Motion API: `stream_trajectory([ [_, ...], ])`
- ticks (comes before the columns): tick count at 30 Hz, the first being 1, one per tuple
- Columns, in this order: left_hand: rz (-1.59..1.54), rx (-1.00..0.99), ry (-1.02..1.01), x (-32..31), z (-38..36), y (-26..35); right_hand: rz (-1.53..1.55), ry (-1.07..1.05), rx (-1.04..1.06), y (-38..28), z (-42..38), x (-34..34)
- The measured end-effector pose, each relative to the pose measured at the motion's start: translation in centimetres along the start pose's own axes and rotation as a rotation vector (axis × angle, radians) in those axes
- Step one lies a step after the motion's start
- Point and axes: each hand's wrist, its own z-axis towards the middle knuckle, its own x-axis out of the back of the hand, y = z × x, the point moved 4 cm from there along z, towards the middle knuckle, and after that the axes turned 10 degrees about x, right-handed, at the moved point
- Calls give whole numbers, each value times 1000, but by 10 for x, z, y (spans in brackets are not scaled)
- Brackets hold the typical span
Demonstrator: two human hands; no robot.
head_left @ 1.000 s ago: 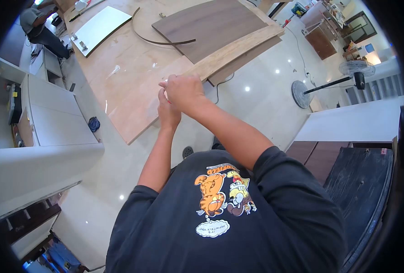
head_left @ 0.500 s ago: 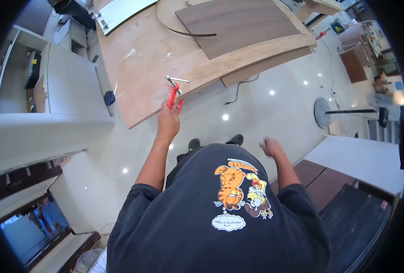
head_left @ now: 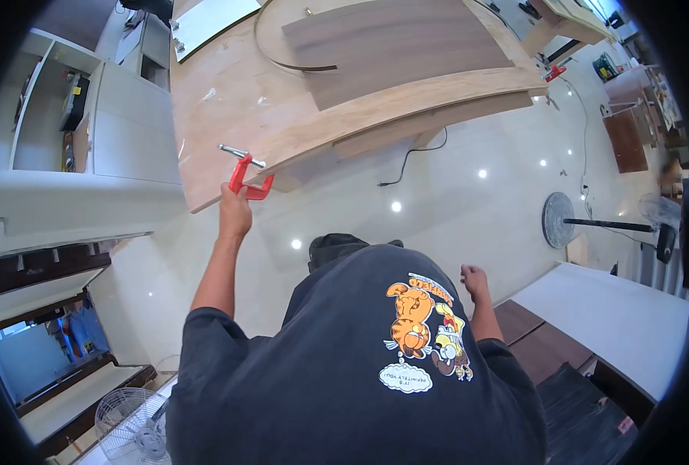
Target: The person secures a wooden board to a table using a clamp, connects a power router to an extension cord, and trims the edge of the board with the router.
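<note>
My left hand (head_left: 236, 213) is closed around the red frame of a G-clamp (head_left: 240, 177) at the near edge of the wooden worktable (head_left: 220, 128). The clamp's silver screw and sliding bar stick up above the tabletop, and part of its red frame shows over the floor beside the edge. Right of it, a long pale wood strip (head_left: 406, 94) runs along that edge. My right hand (head_left: 475, 280) hangs by my side, fingers curled, with nothing visible in it.
A brown wood-grain panel (head_left: 399, 46), a curved dark edging strip (head_left: 313, 68) and a white panel (head_left: 213, 27) lie on the table. Another red clamp (head_left: 555, 72) is at its right corner. A cable (head_left: 404, 167) trails on the floor. A pedestal fan (head_left: 558, 219) stands right.
My left hand has moved left along the table edge with the G-clamp, and the clamp has turned. My view has shifted. My right hand stays by my side.
</note>
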Motion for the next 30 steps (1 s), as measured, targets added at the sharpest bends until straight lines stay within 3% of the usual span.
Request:
stream_trajectory([
  [4,116,25,3,5,0,5,-259,40,264,-64,39,30],
  [9,252,42,-64,22,-2,20,-361,-114,492,-165,37,9],
  [12,190,-107,-102,30,3,30,-374,-254,608,-227,28,-16],
  [18,-171,-43,-178,13,26,11,-267,-444,870,-401,-16,-62],
  [22,-181,-59,-269,14,32,7,-165,-629,1082,-520,-47,-114],
  [26,-231,-78,-322,10,37,1,-15,-823,1080,-613,-87,-181],
  [28,-248,-83,-349,6,40,-3,168,-932,1023,-630,-82,-234],
  [30,-275,-103,-358,12,39,6,154,-1068,932,-638,-94,-272],
])
